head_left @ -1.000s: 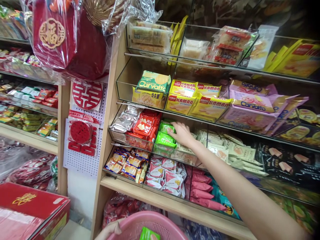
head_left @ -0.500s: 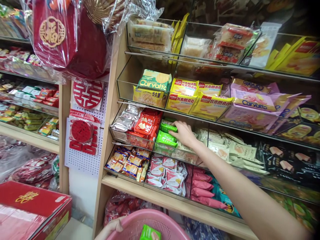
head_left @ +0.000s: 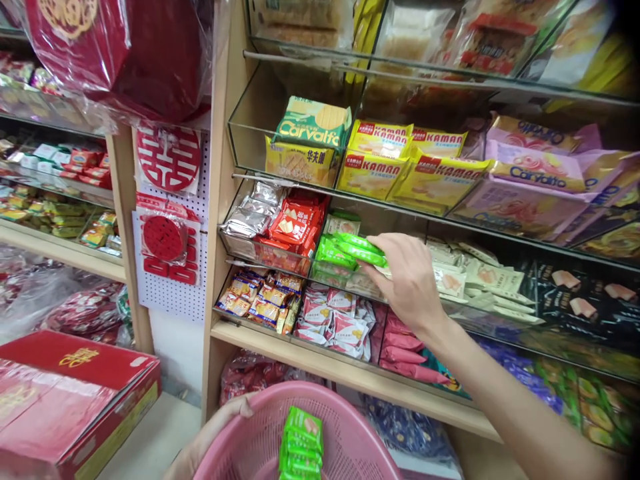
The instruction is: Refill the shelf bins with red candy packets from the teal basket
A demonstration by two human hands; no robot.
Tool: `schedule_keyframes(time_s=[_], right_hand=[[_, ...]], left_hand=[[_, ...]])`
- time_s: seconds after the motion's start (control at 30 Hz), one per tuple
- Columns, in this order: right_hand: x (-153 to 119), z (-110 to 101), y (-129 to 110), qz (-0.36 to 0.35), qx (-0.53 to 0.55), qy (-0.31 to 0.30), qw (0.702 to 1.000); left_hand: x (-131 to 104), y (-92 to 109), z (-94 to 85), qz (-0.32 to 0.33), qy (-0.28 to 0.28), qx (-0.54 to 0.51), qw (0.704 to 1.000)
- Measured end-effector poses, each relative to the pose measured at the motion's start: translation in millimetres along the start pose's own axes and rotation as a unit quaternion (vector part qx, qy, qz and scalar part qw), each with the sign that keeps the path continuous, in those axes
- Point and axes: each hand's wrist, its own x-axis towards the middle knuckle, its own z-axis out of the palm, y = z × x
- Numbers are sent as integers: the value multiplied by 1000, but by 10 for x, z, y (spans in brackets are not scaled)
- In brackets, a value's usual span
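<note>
My right hand point(head_left: 405, 277) pinches green snack packets point(head_left: 363, 248) just in front of a clear shelf compartment. Another green packet point(head_left: 334, 253) lies in that compartment, below and left of my fingers. At the bottom of the view, my left hand point(head_left: 220, 423) grips the rim of a pink plastic basket point(head_left: 373, 430), its thumb over the edge. Several green packets point(head_left: 303, 443) sit in a row inside the basket. Red packets point(head_left: 299, 220) and silver packets point(head_left: 255, 217) fill the compartment to the left; pale packets point(head_left: 493, 277) lie to the right.
Yellow Kaman packs point(head_left: 377, 160) and purple Carvalto packs point(head_left: 540, 177) stand on the tier above. Below are white-and-pink sachets point(head_left: 345, 327) and orange-blue packets point(head_left: 267, 303). A red box point(head_left: 75, 393) rests at lower left. A wrapped dark red bag point(head_left: 125, 60) hangs at upper left.
My right hand has drawn back from the compartment, lifting green packets out. The view has tilted down, showing more of the basket, the green packets in it and my left hand.
</note>
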Motion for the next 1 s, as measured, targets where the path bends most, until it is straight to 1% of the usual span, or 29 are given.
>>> schedule_keyframes(time_s=[0.07, 0.1, 0.13, 0.17, 0.2, 0.23, 0.27, 0.33, 0.43, 0.5, 0.57, 0.63, 0.67, 0.7, 0.73, 0.77, 0.87, 0.93, 1.0], right_hand=[[-300, -95, -201, 13, 55, 3, 998], [-468, -117, -311, 20, 88, -11, 996], [-642, -119, -423, 32, 124, -30, 991], [-816, -100, -535, 58, 162, -56, 984], [-987, -61, -642, 92, 203, -86, 971], [-1150, -4, -743, 135, 245, -125, 952], [-1304, 68, -833, 186, 286, -158, 927], [-1580, 246, -974, 280, 360, -207, 866], [-1919, 542, -1072, 385, 439, -243, 775], [-2095, 711, -1078, 437, 482, -257, 715], [-2216, 826, -1064, 480, 528, -272, 646], [-2273, 883, -1048, 510, 565, -297, 576], [-2280, 895, -1044, 520, 577, -314, 546], [-2277, 901, -1042, 526, 583, -329, 524], [-2268, 905, -1042, 529, 585, -342, 510], [-2256, 910, -1044, 531, 585, -349, 503], [-2244, 952, -1054, 537, 575, -357, 503], [-2265, 1002, -1059, 538, 558, -360, 518], [-2302, 1056, -1062, 527, 534, -361, 554]], left_hand=[[5, -49, -1, 17, 12, -24, 1000], [10, -58, 11, 33, 10, -34, 999], [13, -59, 29, 58, 2, -40, 998], [14, -55, 52, 69, -2, -44, 997], [13, -47, 75, 70, -1, -43, 997], [8, -38, 96, 69, 2, -39, 997], [2, -29, 112, 63, 6, -37, 997], [-10, -14, 120, 52, 5, -36, 998], [-5, -9, 76, 50, -4, -43, 998], [10, -16, 32, 54, -2, -47, 997], [23, -27, -5, 46, 1, -51, 998], [27, -41, -35, 32, 2, -56, 998], [27, -47, -50, 26, 1, -60, 998], [25, -54, -67, 20, 0, -63, 998], [23, -61, -85, 13, -1, -65, 998], [22, -67, -103, 7, 0, -67, 998], [22, -73, -137, -5, -1, -67, 998], [22, -64, -125, -2, -4, -66, 998], [20, -46, -84, 3, -9, -64, 998]])
